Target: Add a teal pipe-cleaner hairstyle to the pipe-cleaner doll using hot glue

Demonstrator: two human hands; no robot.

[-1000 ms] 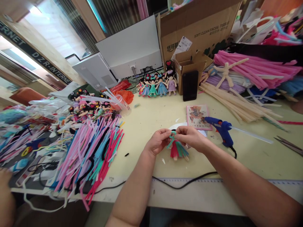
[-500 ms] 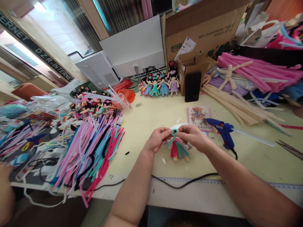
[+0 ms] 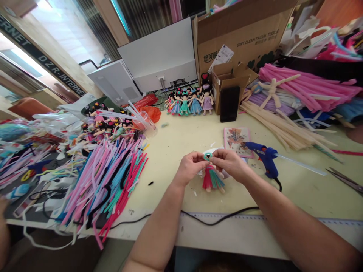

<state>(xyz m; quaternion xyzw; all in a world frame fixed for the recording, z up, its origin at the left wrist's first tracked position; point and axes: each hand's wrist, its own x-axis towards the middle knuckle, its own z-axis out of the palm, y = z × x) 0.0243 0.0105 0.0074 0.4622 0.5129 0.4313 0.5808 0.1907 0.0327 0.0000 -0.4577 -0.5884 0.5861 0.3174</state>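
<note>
A teal pipe cleaner [image 3: 208,155] is bent into a small ring with a dark centre. It is pinched on its left side by my left hand [image 3: 193,164], thumb against fingers. My right hand [image 3: 227,161] pinches the ring's other side. Just below the fingertips is a small pipe-cleaner doll [image 3: 211,178] with a red and teal skirt and pale feet. Its upper part is largely covered by my hands, and I cannot tell whether the ring goes around its head.
A blue glue gun [image 3: 263,156] with a clear stick lies on the right, near scissors [image 3: 344,179] and a picture card [image 3: 237,139]. Several finished dolls [image 3: 190,102] stand at the back beside a phone [image 3: 229,104]. Pipe cleaners [image 3: 104,181] pile up left; a cord [image 3: 215,222] crosses the front.
The teal strand's tail that hung down to the left of the doll no longer shows. My left fingers have shifted slightly, and both hands stay close together at the ring.
</note>
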